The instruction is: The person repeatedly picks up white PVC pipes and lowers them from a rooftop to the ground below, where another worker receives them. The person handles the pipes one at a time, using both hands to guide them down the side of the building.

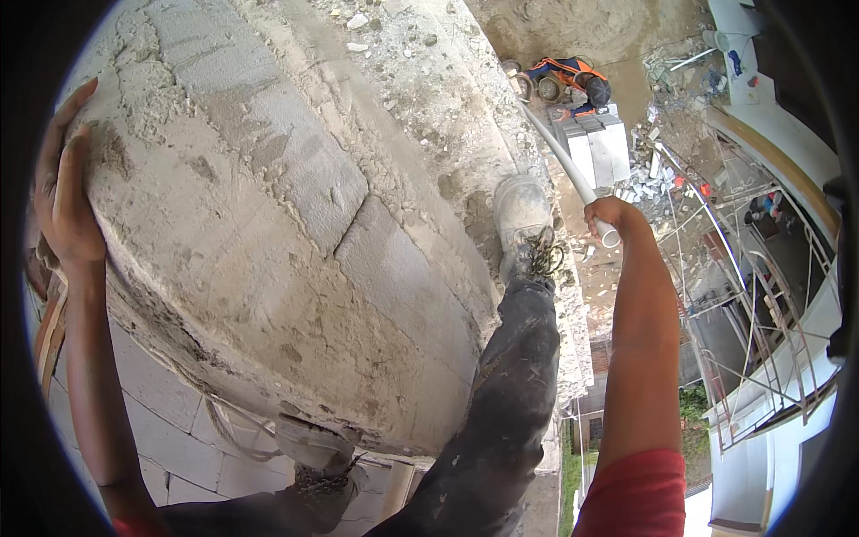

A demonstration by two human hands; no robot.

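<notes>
The person's right hand (pixel 608 213) has its fingers closed around a white pipe (pixel 573 170), close to the open end. I see the pipe slanting away along the outer side of a rubble-strewn ledge (pixel 447 98) — one dusty boot (pixel 522 206) stands there. The left hand (pixel 73 201) lies against the wall (pixel 206 233) at its edge, fingers stretched out. Down below, a worker in orange (pixel 577 72) bends beside grey blocks (pixel 598 148).

The right hand (pixel 606 215) is covering a bit of the white pipe (pixel 565 164) right of center. The red right sleeve (pixel 637 494) and dark trousers (pixel 506 385) are running off the bottom edge. The worker in orange (pixel 580 79) up top is looking too tiny for finer details, tbh.
</notes>
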